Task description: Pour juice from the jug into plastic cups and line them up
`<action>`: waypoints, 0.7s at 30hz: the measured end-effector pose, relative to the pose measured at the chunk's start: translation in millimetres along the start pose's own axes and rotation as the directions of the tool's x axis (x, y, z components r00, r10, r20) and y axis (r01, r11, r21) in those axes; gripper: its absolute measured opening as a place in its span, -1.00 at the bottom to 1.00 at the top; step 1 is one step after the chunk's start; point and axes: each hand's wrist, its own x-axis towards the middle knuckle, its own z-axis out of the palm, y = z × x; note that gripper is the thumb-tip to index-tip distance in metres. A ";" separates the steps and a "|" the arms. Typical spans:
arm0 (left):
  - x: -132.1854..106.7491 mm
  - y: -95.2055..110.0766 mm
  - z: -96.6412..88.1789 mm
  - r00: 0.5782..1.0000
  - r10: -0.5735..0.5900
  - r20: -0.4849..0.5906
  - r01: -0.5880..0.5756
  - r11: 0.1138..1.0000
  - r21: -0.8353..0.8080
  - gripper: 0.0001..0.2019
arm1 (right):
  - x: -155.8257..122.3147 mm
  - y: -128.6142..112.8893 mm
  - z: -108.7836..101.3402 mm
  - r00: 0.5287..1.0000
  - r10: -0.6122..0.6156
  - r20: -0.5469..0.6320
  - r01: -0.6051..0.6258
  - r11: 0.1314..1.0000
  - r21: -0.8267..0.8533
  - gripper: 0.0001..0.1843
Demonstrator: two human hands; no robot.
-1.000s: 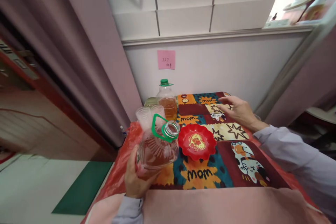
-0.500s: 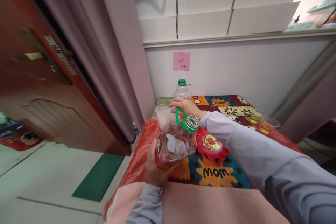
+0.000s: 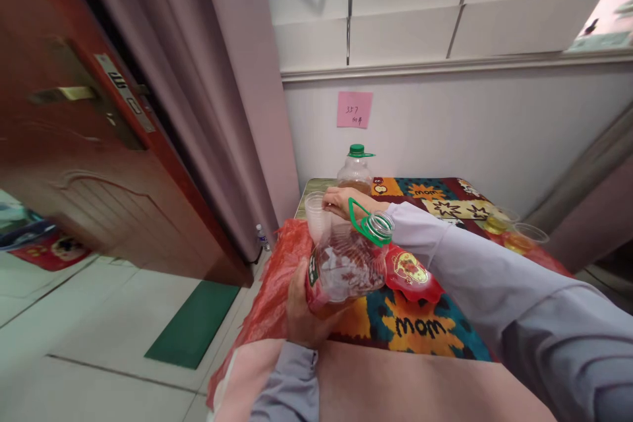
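In the head view, the left hand [image 3: 302,313] is grasping the uncapped bottle [image 3: 349,270], which is leaning rightward over the patterned mat [image 3: 420,326]. Behind it, the right hand [image 3: 346,200] is hanging beside clear cups [image 3: 316,212]; its grip I cannot tell.

Clear uncapped jug [image 3: 349,271], green neck handle [image 3: 364,229], tilted, stacked clear cups [image 3: 315,214] just behind it

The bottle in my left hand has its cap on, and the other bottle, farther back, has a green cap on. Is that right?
Not quite: the head view shows the bottle in your left hand uncapped. The other bottle, farther back, does have a green cap on.
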 end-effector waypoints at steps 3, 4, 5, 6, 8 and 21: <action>1.1 -1.2 -0.2 0.999 0.033 -0.007 -0.033 0.999 -0.003 0.24 | 1.2 0.0 1.0 0.998 0.013 -0.058 -0.012 1.000 0.003 -0.89; 1.3 -0.7 -0.2 0.999 0.037 -0.009 -0.037 0.999 -0.002 0.23 | 1.6 -0.8 -0.1 0.997 0.018 -0.080 -0.018 1.000 0.004 -0.91; 1.4 0.3 -0.1 0.999 0.035 -0.011 -0.035 0.999 0.001 0.22 | 1.9 -1.8 -2.4 0.995 0.025 -0.100 -0.025 1.000 0.005 -0.93; 1.5 1.6 0.0 0.999 0.030 -0.013 -0.030 1.000 0.004 0.21 | 2.0 -3.2 -6.3 0.991 0.035 -0.126 -0.035 0.999 0.006 -0.94; 1.9 4.9 0.2 1.000 0.016 -0.015 -0.015 1.000 0.014 0.17 | -0.2 -7.1 -19.8 0.976 0.063 -0.207 -0.064 0.998 0.002 -0.93; 16.2 17.4 -3.9 0.999 -0.029 0.023 0.028 0.998 0.054 0.11 | -211.3 -36.3 -43.6 0.834 0.489 -0.255 -0.531 0.837 -0.131 -0.89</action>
